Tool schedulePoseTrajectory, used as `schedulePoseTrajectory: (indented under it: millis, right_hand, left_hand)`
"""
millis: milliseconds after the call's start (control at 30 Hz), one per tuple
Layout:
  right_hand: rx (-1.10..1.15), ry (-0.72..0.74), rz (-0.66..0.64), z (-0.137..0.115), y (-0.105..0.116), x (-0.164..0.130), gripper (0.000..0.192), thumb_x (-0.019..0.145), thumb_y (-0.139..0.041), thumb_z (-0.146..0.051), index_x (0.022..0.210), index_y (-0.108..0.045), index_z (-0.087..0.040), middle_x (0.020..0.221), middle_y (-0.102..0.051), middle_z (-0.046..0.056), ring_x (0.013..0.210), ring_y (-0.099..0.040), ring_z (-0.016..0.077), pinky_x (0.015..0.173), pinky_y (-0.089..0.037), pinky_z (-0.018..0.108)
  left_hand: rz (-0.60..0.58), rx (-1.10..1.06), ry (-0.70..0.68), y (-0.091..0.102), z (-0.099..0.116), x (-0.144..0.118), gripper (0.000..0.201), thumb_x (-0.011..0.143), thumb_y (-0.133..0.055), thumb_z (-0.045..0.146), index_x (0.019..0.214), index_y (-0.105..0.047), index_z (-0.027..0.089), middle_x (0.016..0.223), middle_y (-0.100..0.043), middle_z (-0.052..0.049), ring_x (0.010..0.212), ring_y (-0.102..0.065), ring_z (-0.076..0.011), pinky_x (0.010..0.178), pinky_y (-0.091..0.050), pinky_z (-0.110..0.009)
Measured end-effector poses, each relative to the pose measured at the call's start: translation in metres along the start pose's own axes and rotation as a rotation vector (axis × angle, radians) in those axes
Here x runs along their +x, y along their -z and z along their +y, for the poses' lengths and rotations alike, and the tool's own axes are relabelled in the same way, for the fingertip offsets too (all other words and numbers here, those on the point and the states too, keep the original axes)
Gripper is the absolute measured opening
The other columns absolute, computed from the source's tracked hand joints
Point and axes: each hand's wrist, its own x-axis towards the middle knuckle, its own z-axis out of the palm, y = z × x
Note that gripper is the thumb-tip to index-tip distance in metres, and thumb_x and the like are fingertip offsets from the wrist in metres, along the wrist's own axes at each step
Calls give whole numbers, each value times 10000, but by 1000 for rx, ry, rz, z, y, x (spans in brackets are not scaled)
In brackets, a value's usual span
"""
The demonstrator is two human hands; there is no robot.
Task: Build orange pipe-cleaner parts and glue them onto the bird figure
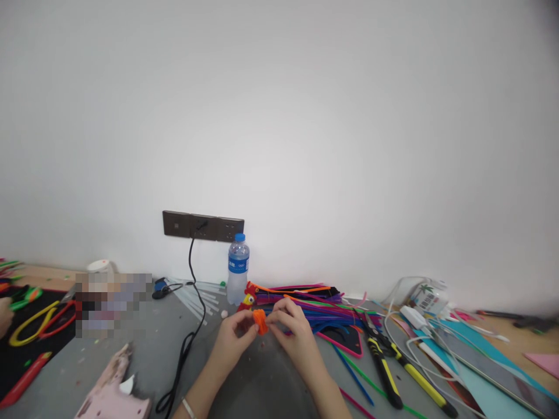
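Observation:
A small bundle of bent orange pipe cleaner (261, 321) is up between my hands, a little above the grey table. The thumb and fingertips of my left hand (236, 337) pinch its left side. My right hand (293, 329) has its fingertips closed together at the right edge of the bundle. Just behind it stands a red and yellow fuzzy figure (248, 298), partly hidden by my left hand. A pile of coloured pipe cleaners (301, 305) lies behind my right hand.
A water bottle (238, 270) stands near the wall. Yellow-and-black pliers (384, 372) lie right, near white cables (410, 349) and a tablet (493, 372). A black cord (186, 349), a pink glue gun (116, 390) and scissors (43, 326) lie left. Another person's hand (5, 314) shows far left.

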Motion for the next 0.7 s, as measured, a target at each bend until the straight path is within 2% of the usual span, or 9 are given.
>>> schedulePoseTrajectory:
  millis: [700]
  right_hand:
    - [-92,30,-25,-3,0,1,169,881,-547,-150,775,-657,-224,807,-550,30,766,-544,180,675,-422,285]
  left_hand:
    - [18,11,36,-2,2,0,190,763,-629,255,867,-734,136,793,-746,-86,723,-645,-221,677,-501,-288]
